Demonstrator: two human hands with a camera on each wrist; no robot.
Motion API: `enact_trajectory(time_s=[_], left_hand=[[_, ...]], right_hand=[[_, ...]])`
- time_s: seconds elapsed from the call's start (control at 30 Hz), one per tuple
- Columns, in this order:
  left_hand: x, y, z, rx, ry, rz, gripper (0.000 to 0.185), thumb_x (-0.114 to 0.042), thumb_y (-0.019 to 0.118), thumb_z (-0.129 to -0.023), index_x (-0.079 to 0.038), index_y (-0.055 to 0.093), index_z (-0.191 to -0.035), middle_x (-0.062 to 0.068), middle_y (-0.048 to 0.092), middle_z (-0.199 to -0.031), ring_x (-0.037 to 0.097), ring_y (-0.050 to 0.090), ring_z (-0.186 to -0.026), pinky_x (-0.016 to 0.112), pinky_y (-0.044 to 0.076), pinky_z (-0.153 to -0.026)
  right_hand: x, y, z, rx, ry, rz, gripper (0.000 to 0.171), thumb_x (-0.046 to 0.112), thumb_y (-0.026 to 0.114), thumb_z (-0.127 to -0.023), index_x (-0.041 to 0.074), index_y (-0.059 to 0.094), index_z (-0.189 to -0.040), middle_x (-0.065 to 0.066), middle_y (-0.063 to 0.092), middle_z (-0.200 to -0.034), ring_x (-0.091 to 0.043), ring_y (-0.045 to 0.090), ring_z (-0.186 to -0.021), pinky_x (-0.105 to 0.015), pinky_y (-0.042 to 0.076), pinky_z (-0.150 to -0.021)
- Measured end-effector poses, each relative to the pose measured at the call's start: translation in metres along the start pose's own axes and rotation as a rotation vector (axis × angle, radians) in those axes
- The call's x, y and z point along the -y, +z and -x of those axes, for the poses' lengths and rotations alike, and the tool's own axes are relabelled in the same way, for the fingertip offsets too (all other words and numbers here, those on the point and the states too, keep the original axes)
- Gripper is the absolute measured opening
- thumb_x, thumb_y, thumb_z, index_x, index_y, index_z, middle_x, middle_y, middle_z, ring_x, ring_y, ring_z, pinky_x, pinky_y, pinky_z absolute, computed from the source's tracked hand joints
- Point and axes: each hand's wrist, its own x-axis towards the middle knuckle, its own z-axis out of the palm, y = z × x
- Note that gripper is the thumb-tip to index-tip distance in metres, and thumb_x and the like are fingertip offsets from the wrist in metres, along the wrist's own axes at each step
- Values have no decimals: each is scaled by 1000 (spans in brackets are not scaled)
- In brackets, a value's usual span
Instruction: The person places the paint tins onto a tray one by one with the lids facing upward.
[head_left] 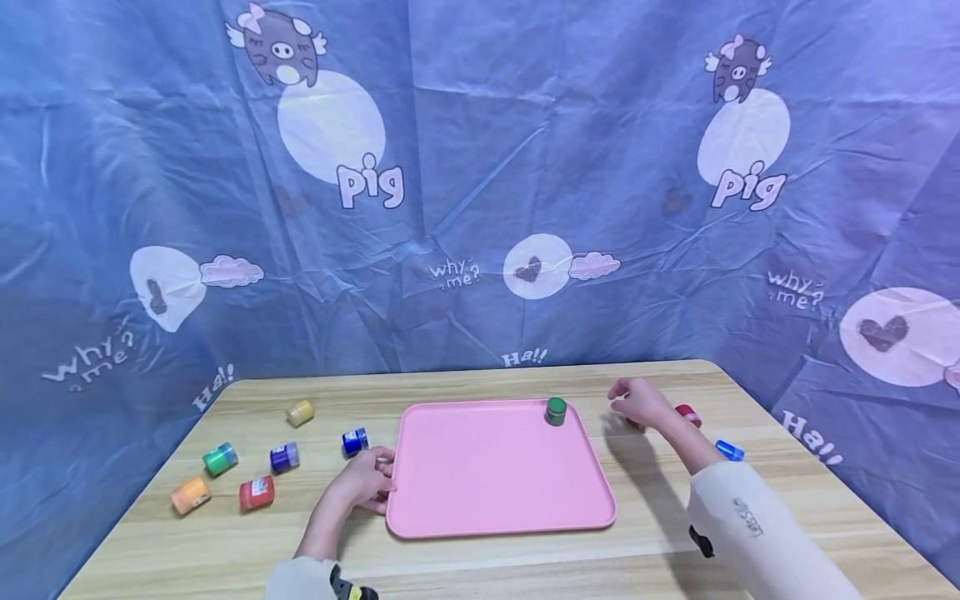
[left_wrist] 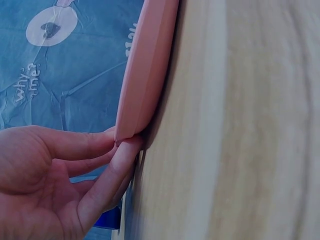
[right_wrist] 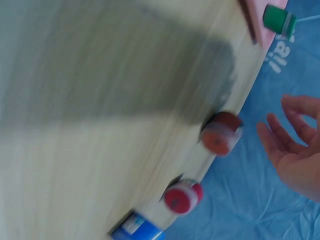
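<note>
A pink tray (head_left: 495, 467) lies on the wooden table, with a small green paint jar (head_left: 556, 411) standing in its far right corner. My left hand (head_left: 365, 479) pinches the tray's left edge; in the left wrist view the thumb and fingers meet at the rim (left_wrist: 142, 75). My right hand (head_left: 642, 403) hovers to the right of the tray, fingers loosely bent and holding nothing. Close below it is a brown-orange paint jar (right_wrist: 220, 134), mostly hidden by the hand in the head view. Beyond that lie a red jar (head_left: 688, 415) and a blue jar (head_left: 729, 451).
Left of the tray are scattered paint jars: dark blue (head_left: 355, 442), yellow (head_left: 300, 412), purple-blue (head_left: 285, 457), green (head_left: 221, 459), orange (head_left: 191, 495) and red (head_left: 257, 493). A blue printed curtain (head_left: 480, 208) hangs behind the table.
</note>
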Motion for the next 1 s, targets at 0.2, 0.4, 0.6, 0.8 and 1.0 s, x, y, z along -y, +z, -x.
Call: enact_trajectory(time_s=[0.2,0.4,0.6,0.8,1.0], left_hand=[[-1,0,1,1,0,-1,46,19,50,-73,16,41,-118,15,50,-86,23,56,-65,35,54,-53],[-1,0,2,2,-4,-5,47,19,51,-73,15,41,-119,14,50,-86,23,56,-65,34,54,-52],[-1,1,4,2,-12,-13,47,18,50,-73,15,41,-120,14,50,-87,23,56,-65,34,54,-53],[-1,4,7,-8,-13,6,46,19,50,-72,15,42,-117,14,50,-85,22,56,-63,34,54,-53],[0,6,9,-19,-9,15,45,20,50,-72,14,43,-116,13,50,-84,22,55,-62,35,54,-52]], right_hand=[[-13,-5,7,18,-70,145,7,2,56,-75,0,63,-75,-7,59,-71,-19,49,-62,-34,43,-60],[-22,-6,11,72,-111,172,17,-6,51,-69,-2,66,-74,-10,63,-75,-22,53,-71,-35,45,-65],[-22,-9,14,112,-100,155,16,-8,55,-67,-4,66,-78,-12,63,-77,-20,53,-70,-33,45,-65],[-24,-13,18,135,-126,176,14,-6,55,-72,-5,65,-82,-10,63,-76,-19,54,-70,-36,46,-67],[-30,-14,21,102,-195,209,18,-10,53,-71,-2,65,-83,-11,63,-79,-27,58,-77,-42,47,-68]])
